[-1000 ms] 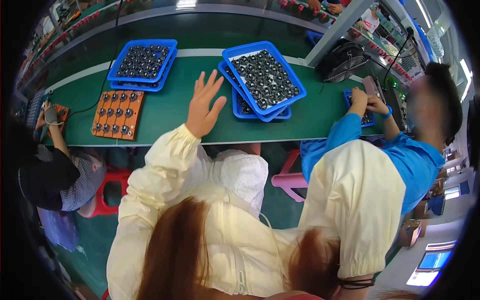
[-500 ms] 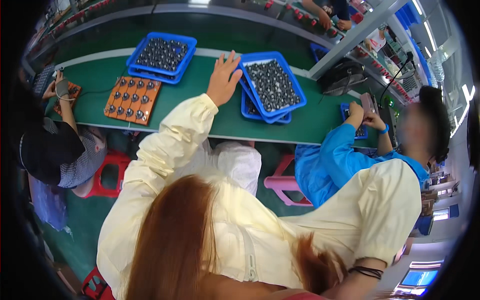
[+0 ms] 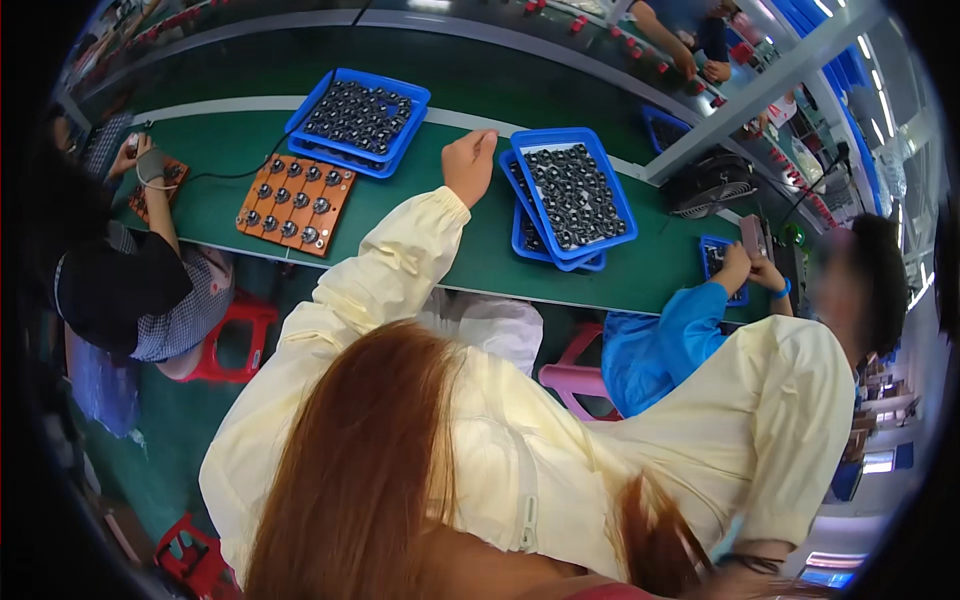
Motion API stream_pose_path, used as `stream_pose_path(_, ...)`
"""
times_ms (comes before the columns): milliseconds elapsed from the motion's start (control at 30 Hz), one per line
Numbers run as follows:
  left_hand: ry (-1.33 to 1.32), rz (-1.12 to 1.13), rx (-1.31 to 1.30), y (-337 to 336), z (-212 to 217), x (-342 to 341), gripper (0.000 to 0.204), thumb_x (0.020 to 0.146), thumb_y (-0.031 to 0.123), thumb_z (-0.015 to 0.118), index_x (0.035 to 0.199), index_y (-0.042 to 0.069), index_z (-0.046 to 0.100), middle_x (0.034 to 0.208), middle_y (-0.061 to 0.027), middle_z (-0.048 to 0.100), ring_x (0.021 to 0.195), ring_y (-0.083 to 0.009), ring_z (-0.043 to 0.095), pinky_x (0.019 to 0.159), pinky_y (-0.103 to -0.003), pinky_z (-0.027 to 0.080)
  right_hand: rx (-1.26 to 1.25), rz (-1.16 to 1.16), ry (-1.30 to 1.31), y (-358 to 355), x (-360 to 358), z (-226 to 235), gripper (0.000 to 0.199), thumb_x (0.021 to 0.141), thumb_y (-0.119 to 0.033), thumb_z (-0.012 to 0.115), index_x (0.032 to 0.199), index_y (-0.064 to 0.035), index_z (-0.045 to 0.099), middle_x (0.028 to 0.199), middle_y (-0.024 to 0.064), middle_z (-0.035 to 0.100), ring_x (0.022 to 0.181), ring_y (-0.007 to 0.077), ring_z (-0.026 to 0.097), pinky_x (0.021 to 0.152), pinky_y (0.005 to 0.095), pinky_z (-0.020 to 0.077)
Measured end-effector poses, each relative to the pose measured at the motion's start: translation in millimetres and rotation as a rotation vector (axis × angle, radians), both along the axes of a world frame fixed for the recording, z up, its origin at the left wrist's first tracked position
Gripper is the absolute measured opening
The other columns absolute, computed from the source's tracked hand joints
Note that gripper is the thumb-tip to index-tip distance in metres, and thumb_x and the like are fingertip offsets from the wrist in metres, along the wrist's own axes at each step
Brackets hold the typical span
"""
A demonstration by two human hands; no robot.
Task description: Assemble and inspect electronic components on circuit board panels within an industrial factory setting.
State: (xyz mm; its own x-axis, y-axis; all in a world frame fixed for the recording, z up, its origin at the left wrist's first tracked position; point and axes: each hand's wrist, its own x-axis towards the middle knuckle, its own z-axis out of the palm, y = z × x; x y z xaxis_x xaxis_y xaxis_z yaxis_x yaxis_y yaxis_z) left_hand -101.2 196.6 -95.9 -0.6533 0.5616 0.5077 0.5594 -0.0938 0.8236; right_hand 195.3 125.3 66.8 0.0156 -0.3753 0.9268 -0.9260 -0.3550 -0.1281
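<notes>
Above the green workbench, my left hand [image 3: 470, 167] is closed with its fingers curled in, and nothing shows in it. It is between two stacks of blue trays. The right-hand tray [image 3: 579, 190], nearest to it, is filled with small dark metal parts and rests askew on other trays. On the other side, a second blue tray [image 3: 358, 118] of similar parts sits stacked on another. An orange board [image 3: 296, 206] bearing rows of round metal parts lies in front of that stack. My right arm bends up at the lower right; its hand is out of view beyond the dark wristband.
A person in blue works at a small blue tray [image 3: 722, 268] to the right. Another person in a black cap handles an orange board [image 3: 160, 190] at the left. A black fan [image 3: 708, 183] stands by a metal post. Red stools [image 3: 232, 340] are below the bench.
My left hand has gone from spread fingers to curled ones. The whole view has shifted, so the bench and trays appear further right and slightly lower.
</notes>
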Motion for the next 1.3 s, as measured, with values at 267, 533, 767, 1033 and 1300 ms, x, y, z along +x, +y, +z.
stream_pose_path(267,-0.158,-0.028,-0.111,6.4,-11.8,-18.4,0.03,0.085,0.025,0.05,0.085,-0.002,0.064,0.066,-0.008,0.062,0.056,-0.0119,0.056,0.052,-0.024,0.045,0.059,-0.012,0.015,19.0,-14.6,7.6,0.015,0.08,-0.012,0.045,0.085,-0.0032,0.056,0.088,0.0127,0.054,0.077,0.0272,0.05,0.067,0.0379,0.0404)
stream_pose_path(533,-0.234,-0.144,-0.351,14.8,-8.0,-16.2,0.042,0.082,0.039,0.054,0.077,-0.002,0.063,0.056,-0.0078,0.058,0.042,-0.012,0.049,0.039,-0.025,0.038,0.106,-0.059,-0.017,26.9,-15.3,14.4,0.017,0.08,-0.011,0.043,0.087,-0.0029,0.056,0.09,0.0128,0.054,0.08,0.0273,0.05,0.069,0.038,0.0401)
stream_pose_path(767,-0.335,-0.207,-0.444,15.7,-2.6,-7.4,0.041,0.081,0.036,0.057,0.075,-0.004,0.062,0.056,-0.0094,0.057,0.037,-0.011,0.045,0.036,-0.025,0.034,0.093,-0.067,-0.075,28.9,-11.8,9.7,0.018,0.081,-0.011,0.042,0.089,-0.0026,0.056,0.093,0.0128,0.054,0.083,0.0274,0.05,0.072,0.038,0.0399)
stream_pose_path(1033,-0.594,-0.339,-0.38,15.4,3.8,-1.0,0.036,0.08,0.03,0.059,0.078,-0.006,0.061,0.056,-0.0111,0.056,0.034,-0.0112,0.043,0.034,-0.025,0.032,0.037,-0.122,-0.102,29.9,-4.1,-4.4,0.02,0.081,-0.01,0.04,0.091,-0.0022,0.056,0.095,0.0128,0.055,0.086,0.0275,0.05,0.074,0.0381,0.0396)
stream_pose_path(1300,-0.557,-0.336,-0.408,27.5,5.0,2.0,0.032,0.08,0.029,0.058,0.077,-0.003,0.059,0.057,-0.0082,0.056,0.034,-0.0088,0.043,0.032,-0.022,0.029,0.007,-0.145,-0.142,33.7,-4.1,-11.1,0.022,0.081,-0.009,0.038,0.093,-0.0019,0.056,0.098,0.0129,0.055,0.089,0.0276,0.05,0.077,0.0382,0.0393)
